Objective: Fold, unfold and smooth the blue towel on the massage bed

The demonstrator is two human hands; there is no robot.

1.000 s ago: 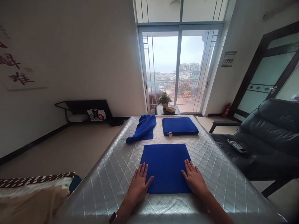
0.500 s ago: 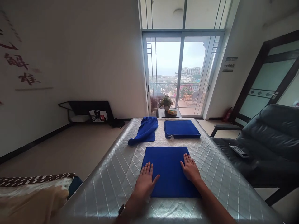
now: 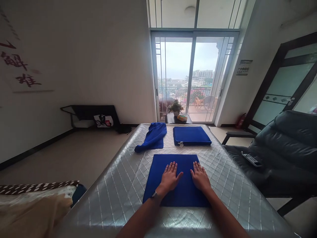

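Observation:
A flat blue cloth (image 3: 184,195) lies spread as a near-square on the quilted silver table cover (image 3: 119,188). On its middle rests my left hand (image 3: 170,177), palm down with the fingers stretched and the thumb out. My right hand (image 3: 200,176) lies flat along the cloth's right side, fingers extended. Beyond them sits a neat stack of folded blue cloths (image 3: 192,135) with a white tag at its front edge. Left of the stack, a crumpled blue cloth (image 3: 154,137) lies loosely near the far edge.
To the right stands a black leather armchair (image 3: 284,158) with a white device (image 3: 251,159) on its seat. A potted plant (image 3: 176,107) and a tissue pack (image 3: 182,118) sit on a small chair past the table. Bedding (image 3: 32,211) is at lower left.
My left hand has slid from the cloth's left edge rightward and a little forward to its middle. My right hand stays nearly in place. The cloth's lower left part now shows.

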